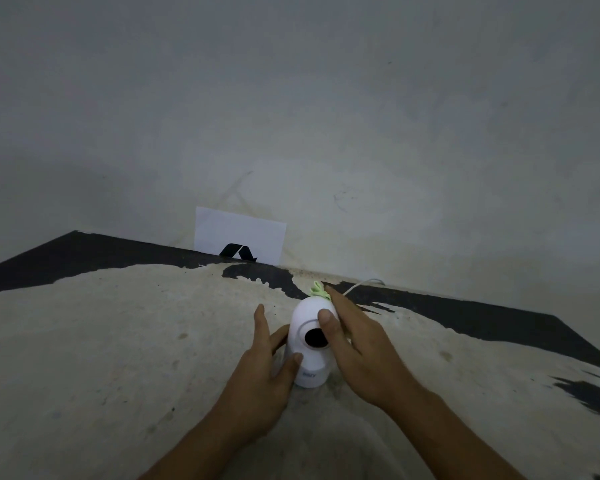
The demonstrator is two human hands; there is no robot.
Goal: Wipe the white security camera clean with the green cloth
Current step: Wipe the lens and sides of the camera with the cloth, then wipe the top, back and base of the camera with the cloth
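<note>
The white security camera (307,341) stands upright on the worn tabletop, its dark round lens facing me. My left hand (264,368) grips its base from the left, thumb on the front. My right hand (357,344) wraps the domed head from the right, thumb beside the lens. A small bunch of the green cloth (319,290) sticks out behind the camera's top, held under my right fingers; most of the cloth is hidden.
A white cable (361,285) runs from behind the camera toward the wall. A white card (239,233) with a black logo leans against the grey wall. The table (118,341) is black with a scuffed pale surface.
</note>
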